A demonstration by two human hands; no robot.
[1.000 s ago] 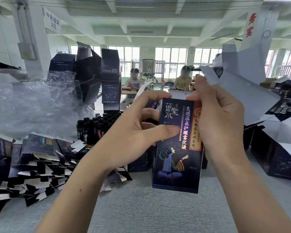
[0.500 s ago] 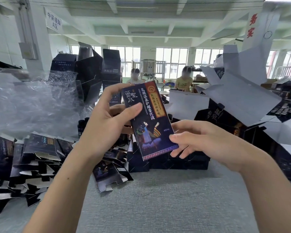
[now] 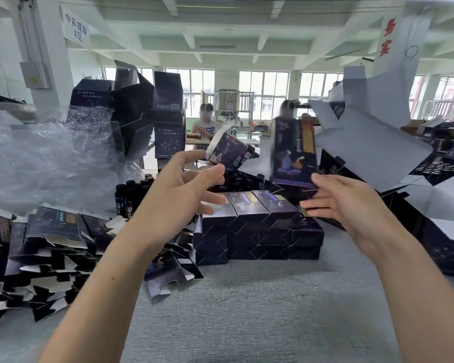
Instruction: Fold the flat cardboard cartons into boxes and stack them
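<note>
Standing upright, box point(image 3: 294, 153) sits above right grip point(image 3: 351, 208).

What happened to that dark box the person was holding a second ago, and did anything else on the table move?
The left hand, which gripped the folded box half a second ago, has let go and is open. The box, blurred, has moved right, above the stack of finished boxes; the open right hand is just below it, contact unclear. The stack and the flat cartons stayed put.
</note>
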